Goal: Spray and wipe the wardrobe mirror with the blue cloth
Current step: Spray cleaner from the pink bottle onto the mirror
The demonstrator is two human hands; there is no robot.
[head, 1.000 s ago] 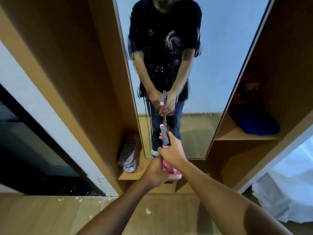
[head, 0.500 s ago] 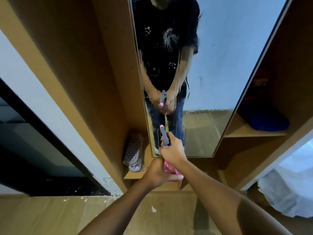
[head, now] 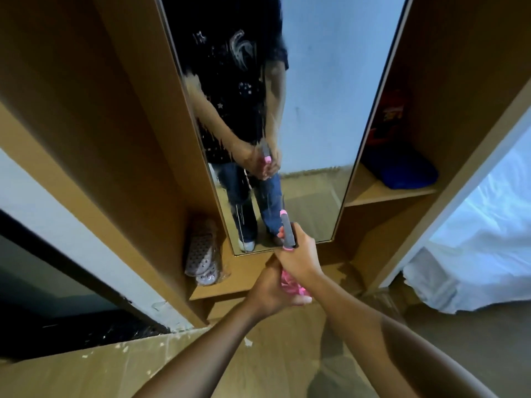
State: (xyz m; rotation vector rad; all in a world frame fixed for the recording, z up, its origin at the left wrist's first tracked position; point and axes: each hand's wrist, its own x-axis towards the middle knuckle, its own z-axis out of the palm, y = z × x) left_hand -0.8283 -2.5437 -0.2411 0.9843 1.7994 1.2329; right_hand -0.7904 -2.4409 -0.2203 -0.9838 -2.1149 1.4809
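Observation:
The tall wardrobe mirror (head: 321, 116) fills the centre, its left half streaked with wet drips. A pink spray bottle (head: 288, 234) with a grey head points at the mirror's lower part. My right hand (head: 300, 257) grips the bottle at its neck and trigger. My left hand (head: 270, 291) wraps round the pink body from below. A blue cloth (head: 402, 170) lies on the wooden shelf to the right of the mirror, away from both hands.
Wooden wardrobe panels (head: 100, 116) flank the mirror. A bagged pair of grey slippers (head: 201, 251) stands on the low shelf at the left. A red item (head: 388, 116) sits behind the cloth. White bedding (head: 482, 248) lies at the right.
The view has tilted and shifted so the mirror sits more to the right. Both hands keep hold of the bottle in front of the mirror's lower edge. More drips run down the glass.

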